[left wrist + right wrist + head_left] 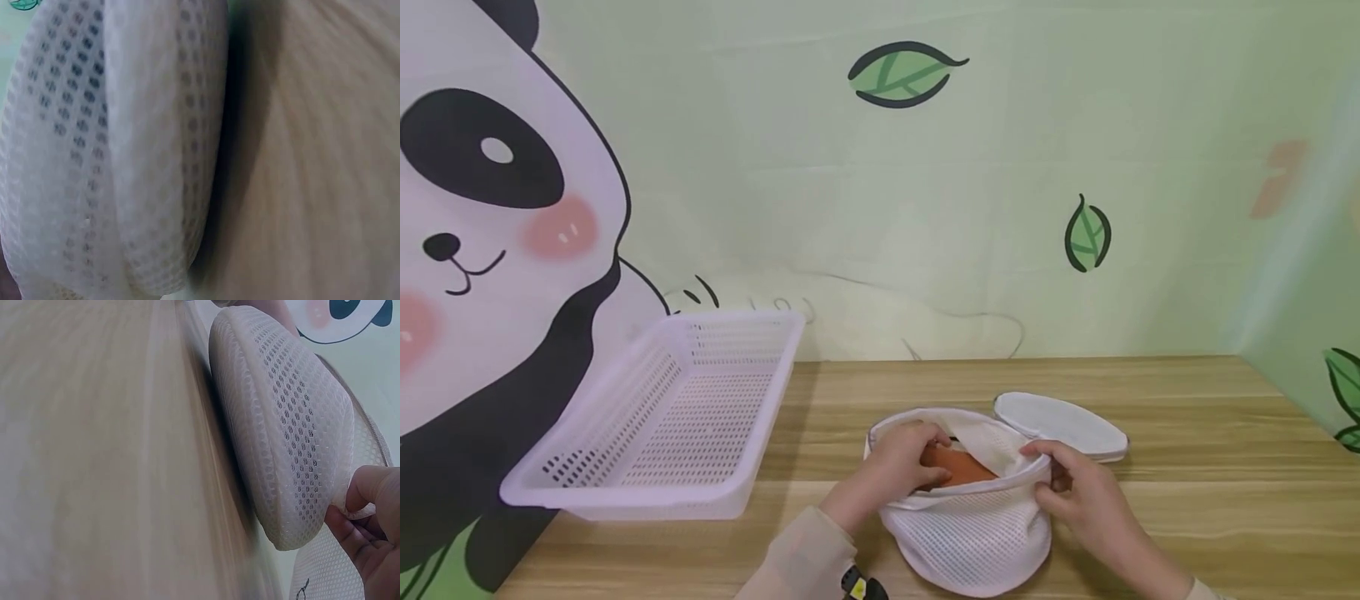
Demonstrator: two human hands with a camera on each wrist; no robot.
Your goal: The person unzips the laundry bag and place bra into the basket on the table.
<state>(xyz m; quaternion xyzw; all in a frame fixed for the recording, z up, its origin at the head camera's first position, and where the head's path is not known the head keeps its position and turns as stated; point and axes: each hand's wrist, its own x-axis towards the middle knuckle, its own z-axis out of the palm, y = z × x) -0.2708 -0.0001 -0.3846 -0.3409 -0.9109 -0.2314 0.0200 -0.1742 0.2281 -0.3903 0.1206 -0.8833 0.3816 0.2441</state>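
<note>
A round white mesh laundry bag (966,537) stands on the table with its top unzipped. My left hand (904,465) reaches over the rim into the bag, its thumb and fingers around an orange-brown item (964,468) whose kind I cannot tell. At the bag's right side, my right hand (1086,498) pinches the rim between thumb and fingers. In the right wrist view, the right hand (378,528) grips the mesh edge beside the bulging bag wall (294,437). White mesh (150,144) fills much of the left wrist view, where the left hand's fingers are hidden.
The bag's flat white lid (1060,423) lies folded back on the table behind the right hand. A white perforated plastic basket (741,467) stands to the left on the wood-grain table (1210,483). Behind is a green wall covering (760,200) with a panda and leaves.
</note>
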